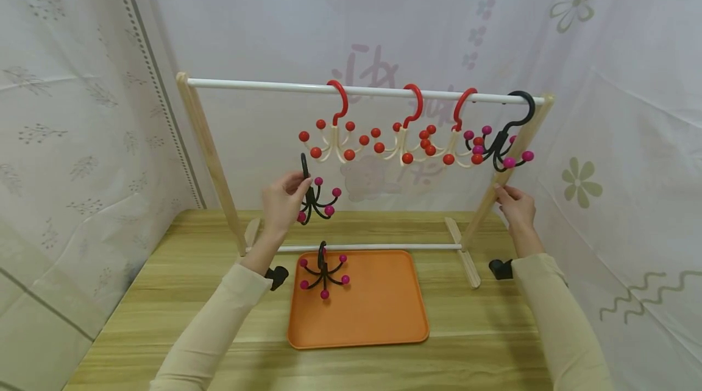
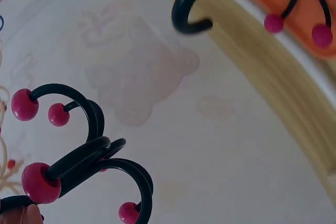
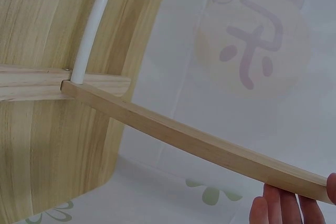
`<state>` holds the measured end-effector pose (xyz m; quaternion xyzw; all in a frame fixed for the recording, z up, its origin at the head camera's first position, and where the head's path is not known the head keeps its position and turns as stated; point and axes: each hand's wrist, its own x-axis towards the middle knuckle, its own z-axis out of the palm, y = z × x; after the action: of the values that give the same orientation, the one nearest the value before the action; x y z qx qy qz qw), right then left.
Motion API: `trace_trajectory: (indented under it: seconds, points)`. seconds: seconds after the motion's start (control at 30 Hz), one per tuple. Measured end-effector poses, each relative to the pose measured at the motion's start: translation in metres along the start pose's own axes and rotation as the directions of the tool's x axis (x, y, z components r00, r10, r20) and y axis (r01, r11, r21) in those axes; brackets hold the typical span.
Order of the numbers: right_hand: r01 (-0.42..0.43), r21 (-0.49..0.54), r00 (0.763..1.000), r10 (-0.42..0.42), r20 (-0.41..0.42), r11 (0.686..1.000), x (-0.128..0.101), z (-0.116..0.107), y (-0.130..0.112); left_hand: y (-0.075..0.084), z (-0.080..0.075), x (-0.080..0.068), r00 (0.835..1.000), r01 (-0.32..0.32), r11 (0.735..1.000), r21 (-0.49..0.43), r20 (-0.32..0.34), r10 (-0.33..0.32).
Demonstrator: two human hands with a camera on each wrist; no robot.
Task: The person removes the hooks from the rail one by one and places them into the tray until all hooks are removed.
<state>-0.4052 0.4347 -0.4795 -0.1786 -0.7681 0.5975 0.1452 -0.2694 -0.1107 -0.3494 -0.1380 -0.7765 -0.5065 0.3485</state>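
Item: black multi-arm hook (image 1: pixel 317 196), pink ball tips, hard plastic, curved arms. You're pinching its top loop w/ left hand (image 1: pixel 282 201), held mid-air under the white rail (image 1: pixel 274 85), left of the red hooks (image 1: pixel 334 129).
Right hand (image 1: pixel 515 207): fingers wrapping the rack's right wooden leg (image 1: pixel 510 162), bracing it.
Second black hook (image 1: pixel 323 269) lying on orange tray (image 1: pixel 384 318), smooth, rounded corners, on wood-grain surface (image 1: pixel 137 293).
Risks, as judged: arms snagging neighbouring hooks; loop slipping from a thin pinch; light rack tipping if you're letting go of the leg.
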Motion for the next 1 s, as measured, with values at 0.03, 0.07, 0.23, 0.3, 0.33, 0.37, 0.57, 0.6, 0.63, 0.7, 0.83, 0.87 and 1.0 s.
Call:
trace_trajectory:
  seconds: [0.03, 0.07, 0.23, 0.3, 0.33, 0.37, 0.57, 0.6, 0.63, 0.7, 0.83, 0.87, 1.0]
  points:
    - [0.004, -0.003, 1.0, -0.004, 0.001, 1.0, 0.004, 0.0, 0.003, 0.0, 0.004, -0.003, 1.0, 0.002, 1.0, -0.004, 0.006, -0.002]
    - [0.008, -0.003, 1.0, -0.008, 0.002, 1.0, 0.006, -0.001, 0.006, 0.0, 0.008, -0.006, 1.0, 0.004, 1.0, -0.008, 0.013, -0.004]
    - [0.028, 0.141, 0.999, -0.031, 0.022, 0.99, -0.006, -0.002, -0.006, 0.002, 0.026, -0.019, 0.998, 0.029, 0.997, -0.065, 0.064, -0.025]
    - [0.032, 0.138, 0.999, -0.037, 0.037, 0.99, -0.02, -0.001, -0.019, 0.003, 0.032, -0.024, 0.996, 0.033, 0.996, -0.086, 0.086, -0.025]
    - [0.033, 0.13, 0.998, -0.039, 0.045, 0.991, -0.026, -0.001, -0.024, 0.004, 0.035, -0.027, 0.995, 0.034, 0.995, -0.093, 0.095, -0.025]
    - [0.034, 0.117, 0.998, -0.039, 0.043, 0.993, -0.028, 0.0, -0.027, 0.004, 0.038, -0.029, 0.994, 0.031, 0.995, -0.096, 0.105, -0.02]
    - [-0.011, 0.054, 1.0, 0.011, -0.006, 0.998, -0.003, 0.0, -0.004, 0.006, 0.057, -0.048, 0.987, 0.029, 0.992, -0.126, 0.163, -0.008]
    - [-0.016, 0.049, 1.0, 0.016, -0.011, 0.999, 0.004, 0.0, 0.002, 0.006, 0.059, -0.052, 0.985, 0.024, 0.992, -0.128, 0.17, -0.002]
    - [-0.024, 0.042, 1.0, 0.024, 0.002, 0.999, 0.006, 0.001, 0.003, 0.006, 0.062, -0.055, 0.984, 0.021, 0.991, -0.132, 0.178, 0.002]
    - [-0.015, 0.061, 1.0, 0.015, 0.008, 0.998, 0.013, 0.0, 0.01, 0.006, 0.067, -0.063, 0.981, 0.025, 0.99, -0.137, 0.193, 0.002]
    - [-0.015, 0.043, 1.0, 0.015, -0.003, 0.999, 0.017, 0.0, 0.013, 0.006, 0.075, -0.077, 0.973, 0.04, 0.988, -0.149, 0.231, -0.005]
    - [-0.012, 0.032, 1.0, 0.013, -0.021, 0.999, 0.018, 0.0, 0.014, 0.006, 0.077, -0.081, 0.971, 0.042, 0.988, -0.15, 0.24, -0.005]
    - [-0.012, 0.063, 1.0, 0.013, -0.014, 0.998, 0.013, 0.0, 0.01, 0.002, 0.083, -0.093, 0.963, 0.044, 0.989, -0.138, 0.268, -0.006]
